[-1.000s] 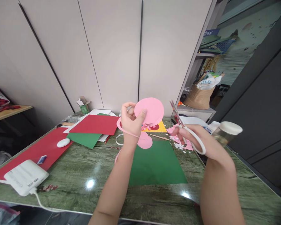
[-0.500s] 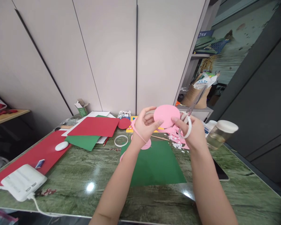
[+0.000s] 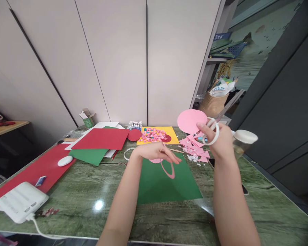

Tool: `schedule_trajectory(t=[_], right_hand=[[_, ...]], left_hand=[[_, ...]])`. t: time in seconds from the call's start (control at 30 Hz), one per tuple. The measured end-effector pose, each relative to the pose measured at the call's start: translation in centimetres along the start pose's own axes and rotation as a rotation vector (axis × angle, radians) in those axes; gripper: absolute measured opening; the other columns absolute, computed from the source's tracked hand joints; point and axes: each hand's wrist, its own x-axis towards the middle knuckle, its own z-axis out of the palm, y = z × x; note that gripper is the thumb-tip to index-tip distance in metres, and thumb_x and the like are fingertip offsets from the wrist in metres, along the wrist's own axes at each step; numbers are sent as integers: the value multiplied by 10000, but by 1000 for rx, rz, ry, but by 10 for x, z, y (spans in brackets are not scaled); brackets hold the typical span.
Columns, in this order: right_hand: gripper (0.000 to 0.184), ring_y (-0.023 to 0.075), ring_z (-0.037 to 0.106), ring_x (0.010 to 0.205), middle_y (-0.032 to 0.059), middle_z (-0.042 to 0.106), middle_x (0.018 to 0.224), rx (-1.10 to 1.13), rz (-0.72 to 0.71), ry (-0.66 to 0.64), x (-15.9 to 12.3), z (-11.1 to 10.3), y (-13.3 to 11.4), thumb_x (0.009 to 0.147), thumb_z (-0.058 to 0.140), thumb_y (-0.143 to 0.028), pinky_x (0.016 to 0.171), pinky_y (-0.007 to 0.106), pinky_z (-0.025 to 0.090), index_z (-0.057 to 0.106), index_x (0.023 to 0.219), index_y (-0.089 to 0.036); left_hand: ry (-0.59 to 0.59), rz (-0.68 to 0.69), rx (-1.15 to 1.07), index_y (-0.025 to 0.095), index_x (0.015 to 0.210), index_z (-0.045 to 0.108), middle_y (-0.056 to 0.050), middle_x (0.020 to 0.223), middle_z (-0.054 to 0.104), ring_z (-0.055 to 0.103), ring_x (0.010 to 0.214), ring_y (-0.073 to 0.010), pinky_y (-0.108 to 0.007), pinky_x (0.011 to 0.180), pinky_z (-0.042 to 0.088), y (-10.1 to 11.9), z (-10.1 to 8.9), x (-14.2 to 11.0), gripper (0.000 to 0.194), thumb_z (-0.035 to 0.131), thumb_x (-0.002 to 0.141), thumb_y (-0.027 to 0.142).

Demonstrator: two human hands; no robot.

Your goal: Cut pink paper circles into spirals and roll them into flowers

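Observation:
My right hand (image 3: 219,138) is raised, pinching a pink paper disc (image 3: 190,121) at its edge. The same hand carries scissors (image 3: 213,131), their white handles at its fingers and their blades pointing up and away. My left hand (image 3: 160,150) hovers palm-down over a green paper sheet (image 3: 169,186), its fingers stretched out and drooping. A thin pink paper loop (image 3: 168,170) hangs just below those fingers; whether it still touches them I cannot tell. Behind the left hand, another pink paper piece (image 3: 156,160) is partly hidden.
Yellow paper (image 3: 173,131) with many small pink beads (image 3: 152,134) lies at the back. Pink scraps (image 3: 195,147) are to its right, near a lidded container (image 3: 245,138). Red sheets (image 3: 100,138) and a white power strip (image 3: 22,201) are on the left. A white tape ring (image 3: 128,153) lies mid-table.
My left hand has let go of the pink disc and lowered. The paper loop has slid from around that hand to below its fingers. My right hand has moved right with disc and scissors.

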Motion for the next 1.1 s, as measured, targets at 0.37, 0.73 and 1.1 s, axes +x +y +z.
schedule_trajectory(t=[0.37, 0.73, 1.1], right_hand=[[371, 79, 347, 501, -48, 408, 547, -187, -7, -398, -13, 17, -20, 706, 672, -442, 471, 225, 289, 442, 578, -180], [261, 134, 499, 535, -8, 569, 595, -362, 41, -462, -23, 3, -40, 771, 606, -434, 524, 257, 374, 602, 789, -173], [429, 123, 405, 541, -3, 487, 572, -603, -157, -682, -26, -8, -44, 820, 478, -546, 489, 246, 272, 544, 630, -167]], left_hand=[[711, 74, -158, 212, 1100, 621, -115, 1050, 685, 664, 933, -221, -336, 732, 552, 27, 6, 2, 355, 599, 789, 381], [892, 223, -217, 232, 1026, 666, -75, 991, 712, 670, 893, -200, -305, 687, 572, 54, 13, -13, 304, 688, 729, 291], [1115, 331, -250, 221, 1031, 653, -52, 940, 725, 685, 866, -178, -293, 727, 584, 56, 10, -17, 316, 706, 725, 278]])
